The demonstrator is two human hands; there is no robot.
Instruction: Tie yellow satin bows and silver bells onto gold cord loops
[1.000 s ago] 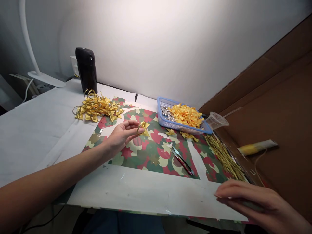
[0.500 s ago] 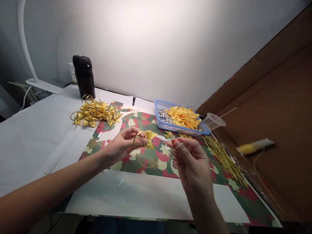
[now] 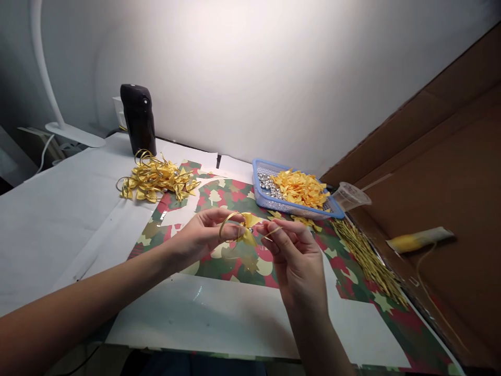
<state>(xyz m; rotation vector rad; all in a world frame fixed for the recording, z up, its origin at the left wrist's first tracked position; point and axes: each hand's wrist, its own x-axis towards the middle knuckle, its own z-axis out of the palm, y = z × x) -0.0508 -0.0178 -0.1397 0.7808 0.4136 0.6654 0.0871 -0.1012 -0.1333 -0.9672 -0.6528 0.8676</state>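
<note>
My left hand (image 3: 203, 237) pinches a small yellow ribbon bow with a gold loop (image 3: 238, 230) above the patterned paper (image 3: 235, 261). My right hand (image 3: 295, 256) is closed beside it, thumb and finger pinching a thin gold twist tie (image 3: 273, 232) whose end meets the bow. Both hands hover over the middle of the work surface, fingertips nearly touching.
A pile of finished gold bows (image 3: 156, 177) lies at the back left by a black device (image 3: 138, 119). A blue basket (image 3: 260, 196) holds yellow bows and silver beads. Gold ties (image 3: 366, 258), a clear cup (image 3: 352, 196), a yellow tube (image 3: 418, 240) and a cardboard wall (image 3: 450, 156) are at right.
My right hand came up from the lower right edge with a gold tie and closed in on the bow; my left hand drew the bow slightly nearer. The scissors are now hidden behind my hands.
</note>
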